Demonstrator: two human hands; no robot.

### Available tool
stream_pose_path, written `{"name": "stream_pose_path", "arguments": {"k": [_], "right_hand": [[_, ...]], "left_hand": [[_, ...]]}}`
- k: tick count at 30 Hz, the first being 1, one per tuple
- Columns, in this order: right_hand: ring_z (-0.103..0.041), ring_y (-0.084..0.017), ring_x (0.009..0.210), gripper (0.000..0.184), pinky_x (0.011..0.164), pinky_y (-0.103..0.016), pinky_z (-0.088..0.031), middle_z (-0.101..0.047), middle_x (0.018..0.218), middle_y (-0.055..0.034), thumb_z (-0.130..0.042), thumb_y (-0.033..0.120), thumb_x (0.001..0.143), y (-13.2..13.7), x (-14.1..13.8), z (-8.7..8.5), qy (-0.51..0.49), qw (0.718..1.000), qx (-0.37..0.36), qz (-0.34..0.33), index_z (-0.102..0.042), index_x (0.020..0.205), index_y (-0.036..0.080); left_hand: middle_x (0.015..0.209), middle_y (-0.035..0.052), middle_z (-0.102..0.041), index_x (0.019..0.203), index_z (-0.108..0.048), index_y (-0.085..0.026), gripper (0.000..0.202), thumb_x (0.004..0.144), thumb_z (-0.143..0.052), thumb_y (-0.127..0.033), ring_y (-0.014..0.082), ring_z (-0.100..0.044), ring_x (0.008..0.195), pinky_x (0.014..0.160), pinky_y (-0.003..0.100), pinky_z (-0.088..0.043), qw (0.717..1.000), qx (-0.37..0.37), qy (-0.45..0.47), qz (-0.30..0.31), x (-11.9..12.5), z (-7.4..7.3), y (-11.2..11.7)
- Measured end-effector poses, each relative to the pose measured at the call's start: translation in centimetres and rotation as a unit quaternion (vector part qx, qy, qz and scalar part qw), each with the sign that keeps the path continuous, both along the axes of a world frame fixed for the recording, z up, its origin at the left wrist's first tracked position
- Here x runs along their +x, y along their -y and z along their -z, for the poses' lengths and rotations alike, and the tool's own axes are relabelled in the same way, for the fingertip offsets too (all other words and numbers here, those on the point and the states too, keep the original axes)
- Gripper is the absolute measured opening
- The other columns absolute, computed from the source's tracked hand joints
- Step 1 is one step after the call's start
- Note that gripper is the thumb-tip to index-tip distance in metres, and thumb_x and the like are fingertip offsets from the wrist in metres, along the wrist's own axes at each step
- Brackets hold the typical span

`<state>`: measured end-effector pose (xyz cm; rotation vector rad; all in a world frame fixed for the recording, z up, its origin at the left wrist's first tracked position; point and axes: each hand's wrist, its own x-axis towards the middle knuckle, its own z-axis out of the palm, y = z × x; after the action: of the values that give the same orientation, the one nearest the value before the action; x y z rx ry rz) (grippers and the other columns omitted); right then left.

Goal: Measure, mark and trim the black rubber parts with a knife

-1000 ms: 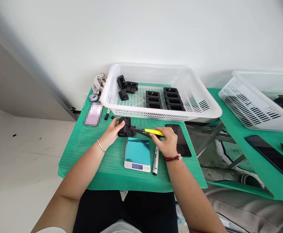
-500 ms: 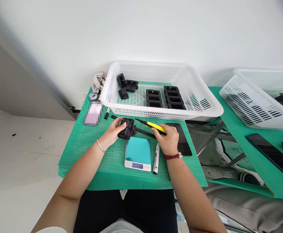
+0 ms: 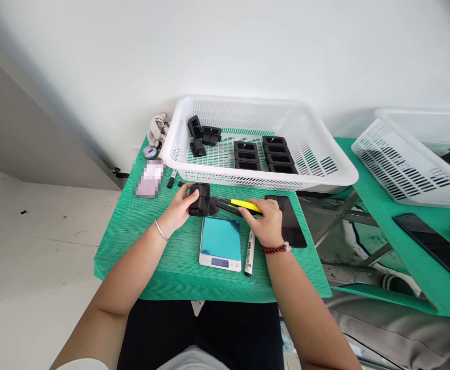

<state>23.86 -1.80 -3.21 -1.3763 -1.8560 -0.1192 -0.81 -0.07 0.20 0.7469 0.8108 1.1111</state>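
Just behind the digital scale (image 3: pixel 220 241), our left hand (image 3: pixel 182 205) clamps a black plastic part (image 3: pixel 200 199). Our right hand (image 3: pixel 267 223) grips a yellow utility knife (image 3: pixel 244 205), tip at the part. Farther behind the scale, the white basket (image 3: pixel 325 174) holds neat rows and three loose parts.

We are gripping a black plastic part (image 3: pixel 199 199) in our left hand (image 3: pixel 181 205) while our right hand (image 3: pixel 265 221) is pressing a yellow utility knife (image 3: pixel 240 206) against it above the scale (image 3: pixel 221 241).

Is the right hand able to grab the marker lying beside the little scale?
Probably yes. The marker lies uncovered beside the scale, right by the right hand. But that hand grips the yellow knife, and the left hand holds the black part.
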Motion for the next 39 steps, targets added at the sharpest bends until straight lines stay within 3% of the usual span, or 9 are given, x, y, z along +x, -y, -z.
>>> {"name": "stream_pose_path", "arguments": {"k": [3,7,15,22,29,39], "right_hand": [[-0.060,-0.022,0.070,0.028,0.070,-0.038,-0.045,-0.069,0.075,-0.0055,-0.061,0.049,0.082,-0.2,0.2,0.4,-0.011,0.999,0.013,0.041,-0.065,0.083,0.021],[-0.059,-0.021,0.067,0.028,0.070,-0.038,-0.044,-0.069,0.073,-0.0058,-0.063,0.047,0.081,-0.2,0.2,0.4,-0.015,0.998,0.033,0.050,-0.065,0.083,0.019],[-0.060,-0.019,0.067,0.025,0.072,-0.037,-0.045,-0.069,0.071,-0.0028,-0.065,0.046,0.080,0.3,-0.2,-0.5,0.004,0.998,-0.006,-0.059,-0.063,0.080,0.021],[-0.059,-0.019,0.066,0.024,0.069,-0.036,-0.045,-0.068,0.070,-0.0028,-0.066,0.044,0.080,0.1,0.0,-0.3,0.017,0.999,0.020,-0.035,-0.063,0.080,0.020],[-0.059,-0.018,0.066,0.021,0.067,-0.035,-0.045,-0.068,0.069,-0.0025,-0.068,0.040,0.079,0.2,-0.1,-0.4,0.013,0.998,0.036,-0.052,-0.063,0.080,0.020],[-0.059,-0.018,0.067,0.023,0.067,-0.035,-0.045,-0.068,0.070,-0.0026,-0.067,0.042,0.080,0.2,-0.1,-0.3,0.009,0.998,0.026,-0.051,-0.063,0.080,0.020]], "left_hand": [[0.086,0.0022,-0.064,0.097,-0.058,-0.020,0.042,0.067,-0.079,-0.041,0.0169,-0.063,0.077,0.064,0.028,-0.050,0.999,-0.004,-0.011,0.033,0.0,0.2,0.1],[0.084,0.0009,-0.064,0.095,-0.058,-0.019,0.040,0.067,-0.079,-0.039,0.0144,-0.062,0.075,0.063,0.026,-0.049,1.000,-0.009,0.001,-0.006,-0.1,0.4,-0.2],[0.088,0.0011,-0.066,0.095,-0.057,-0.019,0.040,0.067,-0.078,-0.037,0.0155,-0.064,0.081,0.072,0.029,-0.050,0.994,-0.007,0.031,-0.109,-0.2,0.4,-0.5],[0.086,-0.0002,-0.065,0.092,-0.058,-0.018,0.039,0.065,-0.080,-0.035,0.0139,-0.064,0.078,0.072,0.029,-0.050,0.993,0.000,0.051,-0.110,-0.2,0.2,-0.4],[0.085,0.0005,-0.066,0.092,-0.058,-0.018,0.039,0.065,-0.081,-0.034,0.0144,-0.064,0.078,0.072,0.029,-0.050,0.991,0.001,0.065,-0.114,-0.2,0.3,-0.5],[0.086,0.0003,-0.066,0.093,-0.057,-0.018,0.042,0.063,-0.082,-0.034,0.0146,-0.065,0.078,0.069,0.028,-0.050,0.994,0.000,0.058,-0.098,-0.2,0.4,-0.4]]}}
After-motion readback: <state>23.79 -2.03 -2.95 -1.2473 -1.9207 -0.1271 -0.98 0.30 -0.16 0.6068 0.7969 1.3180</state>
